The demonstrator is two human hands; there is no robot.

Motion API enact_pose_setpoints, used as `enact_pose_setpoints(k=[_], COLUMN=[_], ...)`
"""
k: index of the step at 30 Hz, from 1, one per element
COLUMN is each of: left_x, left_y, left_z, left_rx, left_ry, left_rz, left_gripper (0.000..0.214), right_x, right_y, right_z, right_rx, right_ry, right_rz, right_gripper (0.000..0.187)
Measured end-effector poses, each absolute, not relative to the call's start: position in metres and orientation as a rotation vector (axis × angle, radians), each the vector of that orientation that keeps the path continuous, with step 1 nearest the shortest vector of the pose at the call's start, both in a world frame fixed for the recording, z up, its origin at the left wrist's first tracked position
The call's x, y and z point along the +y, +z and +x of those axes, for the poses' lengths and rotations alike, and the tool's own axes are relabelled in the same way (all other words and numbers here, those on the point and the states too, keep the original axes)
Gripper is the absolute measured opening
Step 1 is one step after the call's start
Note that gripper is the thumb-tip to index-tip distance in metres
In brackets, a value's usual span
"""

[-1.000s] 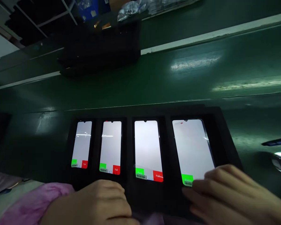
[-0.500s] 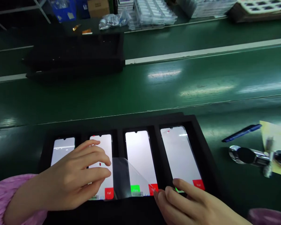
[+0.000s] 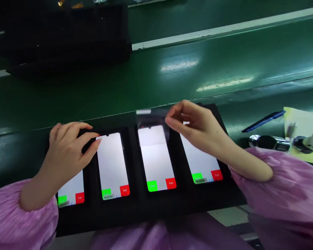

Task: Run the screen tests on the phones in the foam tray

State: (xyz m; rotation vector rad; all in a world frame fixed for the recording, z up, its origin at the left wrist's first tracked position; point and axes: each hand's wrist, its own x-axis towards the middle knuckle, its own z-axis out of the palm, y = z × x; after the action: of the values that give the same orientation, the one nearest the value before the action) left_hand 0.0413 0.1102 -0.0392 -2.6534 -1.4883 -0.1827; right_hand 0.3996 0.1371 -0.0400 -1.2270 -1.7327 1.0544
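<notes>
Several lit phones lie in a row in a black tray [image 3: 135,205], each white screen showing a red Fail box. My right hand [image 3: 191,121] pinches the corner of a clear protective film [image 3: 151,118], raised over the top of the third phone [image 3: 156,156] from the left. At the top left corner of the second phone [image 3: 112,163], my left hand [image 3: 70,146] has thumb and index finger together at a small red tab [image 3: 99,137]. That hand covers the upper part of the leftmost phone [image 3: 73,187]. The rightmost phone [image 3: 202,156] is partly behind my right hand.
Right of the tray are a blue pen [image 3: 263,121], a yellow sheet [image 3: 292,119] and a shiny metal-and-black object [image 3: 270,142]. A black tray-like block [image 3: 67,41] stands at the back left on the green bench [image 3: 114,97].
My right hand has lifted the film from the third phone's lower edge to above its top. My left hand has moved left and up to the second phone's corner. The view has tilted down.
</notes>
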Motion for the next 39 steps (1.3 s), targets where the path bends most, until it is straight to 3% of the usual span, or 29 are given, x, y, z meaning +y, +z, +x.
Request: enact_pose_setpoints(k=[12, 18, 24, 31, 33, 39], left_x=[0.116, 0.117, 0.118, 0.088, 0.062, -0.005], left_y=[-0.044, -0.047, -0.05, -0.035, -0.027, -0.011], left_z=[0.042, 0.046, 0.046, 0.052, 0.055, 0.054], left_rx=[-1.683, -1.751, -1.676, -1.422, -1.345, -1.302], left_ry=[-0.411, -0.507, -0.625, -0.747, -0.744, -0.647], left_rz=[-2.683, -2.673, -2.649, -2.874, -3.08, -3.336], left_gripper=[0.018, 0.024, 0.019, 0.003, 0.01, 0.021], right_x=[0.099, 0.082, 0.085, 0.099, 0.096, 0.082], right_y=[-0.044, -0.058, -0.067, -0.049, -0.044, -0.054], right_z=[0.405, 0.407, 0.399, 0.408, 0.412, 0.405], right_rx=[-1.728, -2.178, -2.049, -1.851, -1.97, -2.295], right_ry=[1.321, 0.998, 0.9, 1.331, 1.365, 0.928], right_rz=[-1.184, -1.143, -1.216, -1.229, -1.256, -1.178], right_gripper=[0.016, 0.043, 0.035, 0.038, 0.042, 0.042])
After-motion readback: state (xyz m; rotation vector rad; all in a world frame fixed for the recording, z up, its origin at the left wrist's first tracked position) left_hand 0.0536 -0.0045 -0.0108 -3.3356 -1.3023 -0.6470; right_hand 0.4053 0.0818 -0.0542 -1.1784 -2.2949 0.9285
